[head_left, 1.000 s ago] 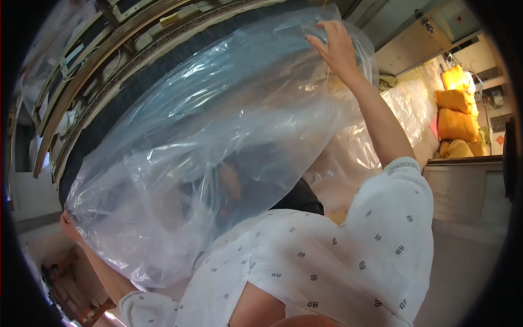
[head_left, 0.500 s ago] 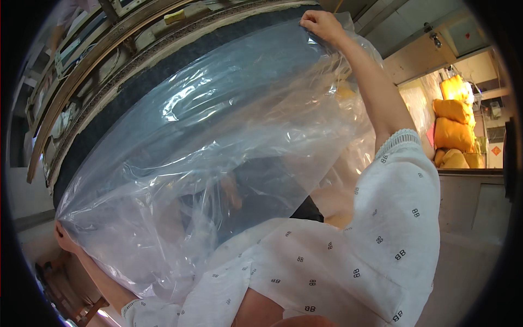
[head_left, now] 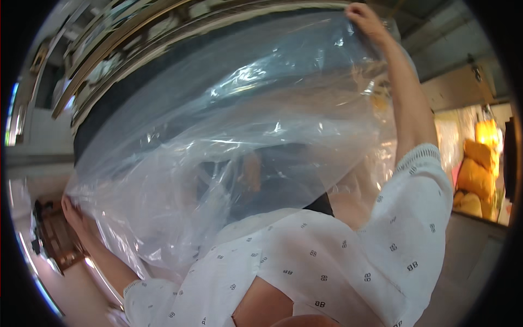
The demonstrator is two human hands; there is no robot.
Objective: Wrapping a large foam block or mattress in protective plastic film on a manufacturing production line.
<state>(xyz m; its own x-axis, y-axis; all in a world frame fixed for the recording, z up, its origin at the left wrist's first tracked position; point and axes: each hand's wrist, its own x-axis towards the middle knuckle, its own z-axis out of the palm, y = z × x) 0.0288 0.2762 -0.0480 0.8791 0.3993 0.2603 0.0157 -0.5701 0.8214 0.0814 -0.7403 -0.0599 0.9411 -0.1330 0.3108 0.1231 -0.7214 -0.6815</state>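
A large clear plastic sheet (head_left: pixel 218 125) spreads between my outstretched arms, creased and shiny. Its far part lies over a long dark surface (head_left: pixel 120 103), and its near part hangs in front of my body. At the far right, my right hand (head_left: pixel 366 22) is closed in a pinch on the sheet's corner. My left hand (head_left: pixel 73 211) grips the sheet's gathered left corner, low at the left side. Whether the plastic is one layer or a folded bag, I cannot tell.
Wooden rails (head_left: pixel 117 46) run along the far side of the dark surface. A brown wooden stool or frame (head_left: pixel 57 234) stands below my left hand. Beyond an opening at the right are stacked orange-yellow bundles (head_left: pixel 476 177). A wooden cabinet panel (head_left: pixel 460 87) is above them.
The view has shifted and tilted, so my right hand appears farther right and my left hand slightly higher. Both hands still hold the sheet's corners, and its creases have moved a little.
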